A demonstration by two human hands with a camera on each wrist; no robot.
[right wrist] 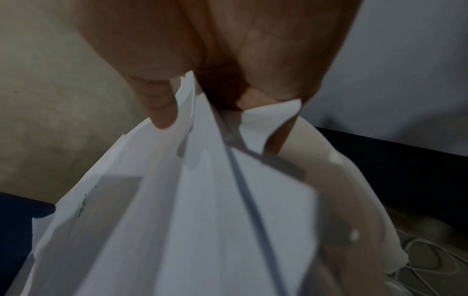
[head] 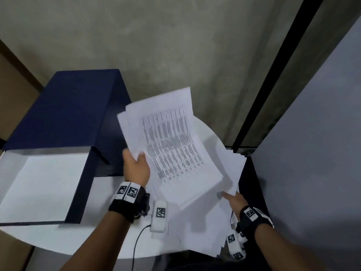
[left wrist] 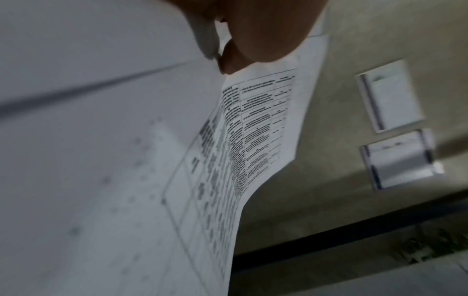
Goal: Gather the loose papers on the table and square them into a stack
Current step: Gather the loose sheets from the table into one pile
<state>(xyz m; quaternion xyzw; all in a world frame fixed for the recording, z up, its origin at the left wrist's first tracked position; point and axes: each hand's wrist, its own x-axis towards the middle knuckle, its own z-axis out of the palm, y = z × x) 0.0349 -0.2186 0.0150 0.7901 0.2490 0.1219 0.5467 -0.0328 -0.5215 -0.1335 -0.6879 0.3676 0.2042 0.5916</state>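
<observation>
My left hand (head: 134,163) grips the left edge of a fanned bundle of printed sheets (head: 172,145), held tilted above the table. In the left wrist view its thumb (left wrist: 235,60) presses on the printed sheets (left wrist: 253,140). At the bundle's near right corner, my right hand (head: 232,200) pinches sheets; the right wrist view shows its thumb (right wrist: 162,112) on top of white paper (right wrist: 202,200) and fingers underneath. More loose white sheets (head: 205,231) lie spread on the round white table (head: 109,241) under the bundle, some overhanging its right edge.
A dark blue box lid (head: 64,114) stands propped at the left. Its open blue tray (head: 82,192) with white paper inside lies in front of it. A grey partition (head: 312,133) closes the right side. A black cable (head: 136,243) runs off the table's front edge.
</observation>
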